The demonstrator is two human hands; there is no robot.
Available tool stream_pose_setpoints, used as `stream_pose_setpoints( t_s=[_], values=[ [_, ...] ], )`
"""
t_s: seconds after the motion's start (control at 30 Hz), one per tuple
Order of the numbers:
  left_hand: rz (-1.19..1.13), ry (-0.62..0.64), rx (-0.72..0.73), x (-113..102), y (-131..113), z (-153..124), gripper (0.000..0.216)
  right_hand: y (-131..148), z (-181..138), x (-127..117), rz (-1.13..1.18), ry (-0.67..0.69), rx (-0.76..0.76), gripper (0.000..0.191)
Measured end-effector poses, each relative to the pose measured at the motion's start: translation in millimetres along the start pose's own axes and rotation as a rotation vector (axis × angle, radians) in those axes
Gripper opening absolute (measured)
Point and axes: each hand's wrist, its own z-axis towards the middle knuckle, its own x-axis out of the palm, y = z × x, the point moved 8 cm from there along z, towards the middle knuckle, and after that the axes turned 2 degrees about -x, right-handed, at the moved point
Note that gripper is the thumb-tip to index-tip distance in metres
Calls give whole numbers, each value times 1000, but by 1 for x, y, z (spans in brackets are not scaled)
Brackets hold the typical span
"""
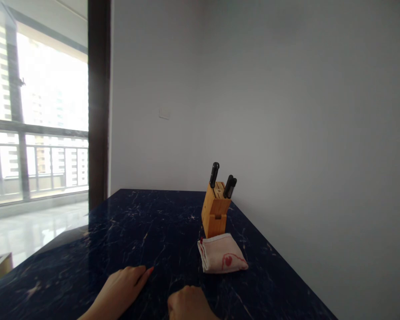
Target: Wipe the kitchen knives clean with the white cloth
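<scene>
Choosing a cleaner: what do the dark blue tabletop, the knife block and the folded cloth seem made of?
Dark blue white-veined tabletop: polished stone or stone-look laminate, glossy, mirroring the window light. Tan slotted knife block: wood, perhaps bamboo, matte, warm even colour. Folded white cloth with red print: soft woven fabric, probably cotton, with limp layered edges.

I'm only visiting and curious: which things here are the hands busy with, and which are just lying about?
With the hands: left hand flat on the table; right hand curled, nearest the folded cloth.
Lying about: knife block, its black-handled knives.
</scene>
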Motion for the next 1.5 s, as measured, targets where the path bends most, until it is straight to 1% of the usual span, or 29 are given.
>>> stream_pose_setpoints(
  t_s=[0.1,0.17,0.23,0.3,0.43,0.5,0.6,0.8,0.97,1.13,1.2,1.33,1.5],
  values=[
    [-2,2,0,0,0,1,50,0,1,2,-4,8,-1,31],
    [1,3,3,1,0,1,50,-1,3,4,2,-14,-7,30],
    [1,-2,5,0,0,1,50,-2,5,6,25,-65,-32,28],
    [-2,-17,-1,-2,0,0,49,-4,6,6,59,-132,-90,26],
    [-7,-69,-9,-10,0,-1,47,-7,2,-6,111,-306,-240,25],
    [-9,-78,-2,-13,-2,-1,48,-10,0,-12,118,-365,-257,24],
    [-16,-62,-1,-13,-4,-1,48,-14,0,-13,129,-393,-236,24],
    [-21,-46,-6,-12,-6,-2,47,-13,3,-6,150,-359,-220,23],
    [-19,-54,6,-9,-5,-2,47,-12,2,-8,148,-343,-219,24],
    [-8,-62,11,-8,-4,-1,48,-7,0,-7,198,-371,-282,24],
    [-5,-65,17,-8,-5,-1,49,0,1,-3,196,-336,-315,23],
    [-7,-63,18,-8,-6,-2,49,12,1,4,138,-212,-329,24],
    [7,-57,15,-4,-3,-1,50,14,0,3,127,-157,-302,25]
  ],
)
